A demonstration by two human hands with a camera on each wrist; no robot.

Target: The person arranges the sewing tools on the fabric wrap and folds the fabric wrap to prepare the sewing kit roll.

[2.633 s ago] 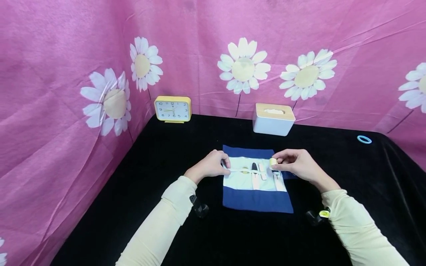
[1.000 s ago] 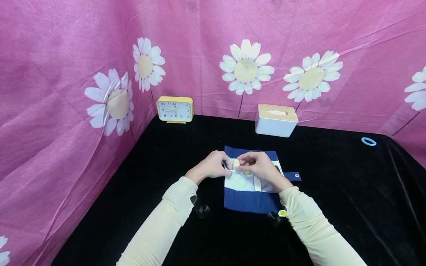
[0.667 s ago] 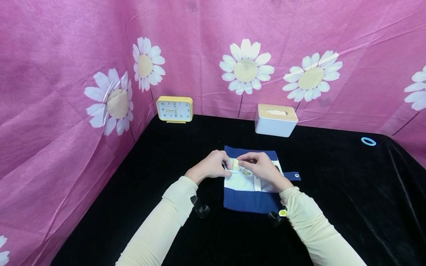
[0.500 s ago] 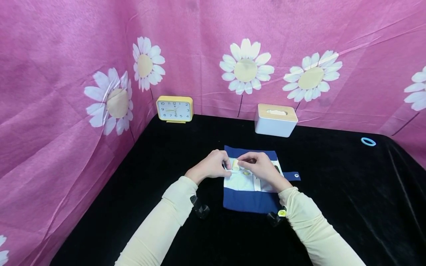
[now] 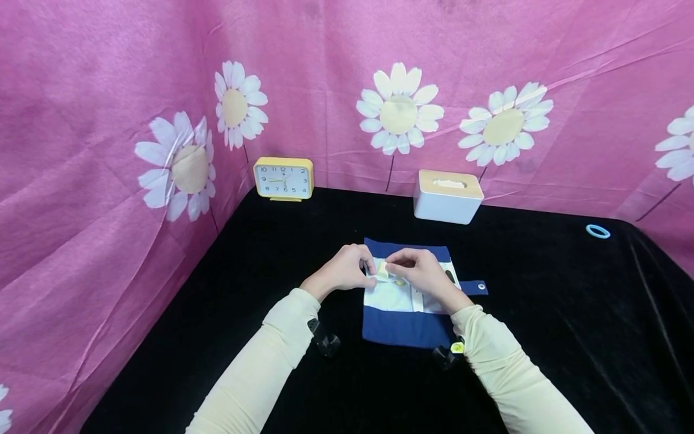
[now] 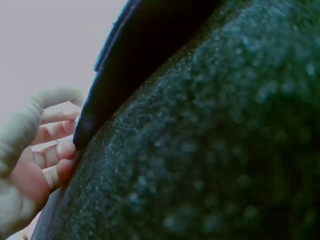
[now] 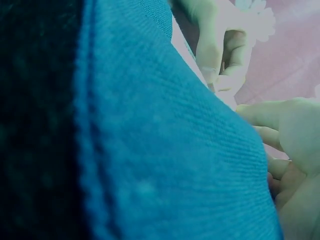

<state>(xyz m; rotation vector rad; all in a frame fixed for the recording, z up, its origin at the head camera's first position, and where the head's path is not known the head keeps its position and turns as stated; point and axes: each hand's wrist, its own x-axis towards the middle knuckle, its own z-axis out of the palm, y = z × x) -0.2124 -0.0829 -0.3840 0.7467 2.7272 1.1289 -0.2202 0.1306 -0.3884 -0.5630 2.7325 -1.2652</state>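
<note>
Both forearms [image 5: 255, 367] angle inward; left grip [image 5: 346, 267] is curled; right grip [image 5: 417, 271], near it, appears pinched, fingertips [image 5: 391, 258] partly obscured.

Your blue-and-white cloth organizer [image 5: 408, 326] lies opened out on the tabletop [image 5: 537, 265], its snap strap [image 5: 473, 288] pointing right; your small pale-yellow roll [image 5: 382, 270] sits toward the left of its white middle.

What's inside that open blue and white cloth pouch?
A pale yellow roll by the left hand, a small yellowish thing, and something dark near the right edge of the pouch. The right hand hides whatever lies beneath it.
</note>
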